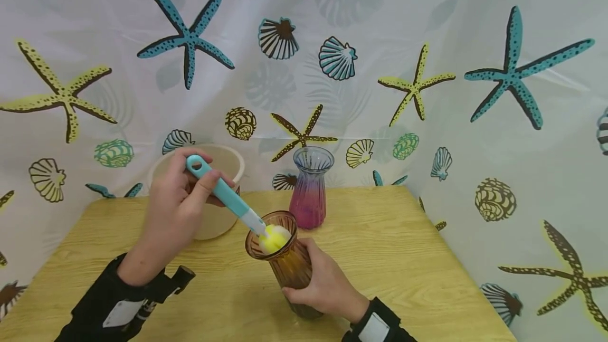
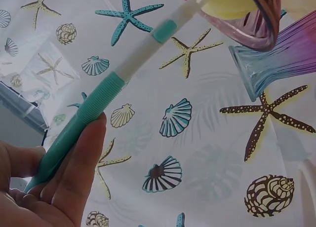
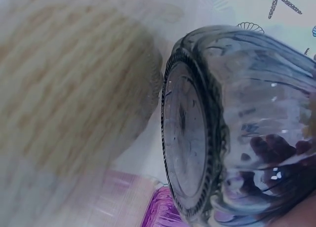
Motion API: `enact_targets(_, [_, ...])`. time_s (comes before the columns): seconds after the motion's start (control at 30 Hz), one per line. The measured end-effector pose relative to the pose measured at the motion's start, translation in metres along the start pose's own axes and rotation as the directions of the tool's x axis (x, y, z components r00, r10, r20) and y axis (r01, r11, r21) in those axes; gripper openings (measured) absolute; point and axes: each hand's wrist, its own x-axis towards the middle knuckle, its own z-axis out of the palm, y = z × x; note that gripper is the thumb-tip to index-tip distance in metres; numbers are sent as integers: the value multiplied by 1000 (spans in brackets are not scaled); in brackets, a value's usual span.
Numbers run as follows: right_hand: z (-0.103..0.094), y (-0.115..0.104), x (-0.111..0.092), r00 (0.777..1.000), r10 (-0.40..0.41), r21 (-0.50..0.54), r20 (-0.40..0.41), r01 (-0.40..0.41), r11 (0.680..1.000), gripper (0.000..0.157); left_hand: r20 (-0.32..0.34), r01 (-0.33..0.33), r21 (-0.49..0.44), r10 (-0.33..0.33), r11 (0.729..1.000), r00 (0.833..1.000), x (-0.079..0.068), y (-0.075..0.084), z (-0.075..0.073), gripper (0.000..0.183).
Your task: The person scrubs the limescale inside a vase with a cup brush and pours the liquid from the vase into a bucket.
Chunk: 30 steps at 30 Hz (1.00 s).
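Observation:
My left hand (image 1: 178, 205) pinches the teal handle of a bottle brush (image 1: 230, 197) between thumb and fingers. The brush slants down to the right, and its yellow and white sponge head (image 1: 275, 239) sits in the mouth of a ribbed amber glass vase (image 1: 291, 271). Around the vase's body curls my right hand (image 1: 332, 284), holding it tilted with the mouth toward the left hand. The left wrist view shows the white shaft (image 2: 140, 54) running up to the yellow sponge (image 2: 229, 2) at the rim. The round base (image 3: 185, 133) faces the right wrist camera.
Behind the amber vase stands a blue-to-pink glass vase (image 1: 311, 194). A cream basket (image 1: 220, 220) is at the back left, partly covered by the left hand. Both stand on a wood-grain table (image 1: 389, 257), backed by a curtain (image 1: 304, 83) printed with starfish and shells.

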Motion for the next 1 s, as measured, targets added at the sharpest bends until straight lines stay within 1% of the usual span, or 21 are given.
enact_targets(0.07, [0, 0, 0, 1000, -6, -2, -5, 6, 1000, 80, -10, -3, 14, 3, 1000, 1000, 2, 3, -4, 13])
enact_targets(0.17, [0, 1, 0, 1000, -22, 4, -11, 22, 1000, 80, -54, -5, 26, 6, 1000, 999, 4, 8, -14, 14])
enact_targets(0.2, [0, 2, 0, 1000, -22, 13, -12, 22, 1000, 80, -78, -12, 25, 14, 1000, 997, 4, 10, -18, 15])
enact_targets(0.27, [-1, 3, -1, 1000, -19, 34, -9, 19, 999, 80, -146, -40, -22, 37, 999, 989, 5, 14, -27, 16])
enact_targets(0.33, [-1, 5, -1, 1000, -6, 69, -3, 7, 998, 81, -224, -92, -48, 79, 995, 971, 6, 19, -37, 17])
enact_targets(0.37, [-2, 6, -1, 1000, 2, 86, -1, -2, 996, 81, -260, -115, -76, 92, 990, 961, 6, 20, -41, 18])
enact_targets(0.43, [-3, 7, -1, 1000, 17, 117, 3, -17, 993, 82, -327, -153, -94, 115, 984, 938, 4, 22, -48, 17])
enact_targets(0.5, [-4, 7, -1, 1000, 30, 143, 8, -31, 989, 82, -371, -176, -91, 131, 980, 919, 0, 23, -52, 17])
enact_targets(0.57, [-3, 7, 0, 1000, 28, 147, 8, -29, 989, 81, -403, -191, -61, 151, 980, 903, -8, 22, -52, 16])
enact_targets(0.6, [-3, 6, 0, 1000, 26, 148, 8, -27, 989, 81, -420, -208, -36, 174, 977, 891, -13, 20, -51, 15])
enact_targets(0.67, [-2, 5, 1, 1000, 21, 147, 9, -23, 989, 81, -456, -275, -10, 240, 961, 857, -22, 18, -47, 14])
enact_targets(0.7, [-1, 5, 1, 1000, 18, 151, 9, -20, 988, 81, -471, -310, 8, 277, 951, 838, -27, 15, -44, 16])
enact_targets(0.77, [-1, 6, 1, 1000, 13, 154, 4, -14, 988, 81, -482, -373, 51, 350, 926, 803, -38, 11, -37, 21])
enact_targets(0.8, [-1, 6, 1, 1000, 11, 153, 2, -11, 988, 81, -477, -411, 47, 382, 911, 792, -44, 8, -32, 23])
enact_targets(0.83, [-1, 7, 0, 1000, 13, 156, -1, -13, 988, 81, -467, -434, 61, 410, 899, 783, -49, 5, -28, 24])
enact_targets(0.87, [-1, 7, 0, 1000, 15, 157, -6, -14, 987, 81, -438, -433, 102, 431, 896, 789, -56, 2, -23, 25])
enact_targets(0.9, [-1, 8, 0, 1000, 19, 158, -10, -17, 987, 81, -414, -442, 136, 456, 887, 788, -61, -2, -19, 25])
enact_targets(0.97, [0, 9, -1, 1000, 20, 149, -16, -18, 989, 81, -341, -411, 245, 475, 878, 812, -74, -8, -10, 27])
enact_targets(1.0, [0, 9, -1, 1000, 25, 152, -16, -23, 988, 81, -298, -405, 305, 491, 862, 819, -79, -11, -6, 27])
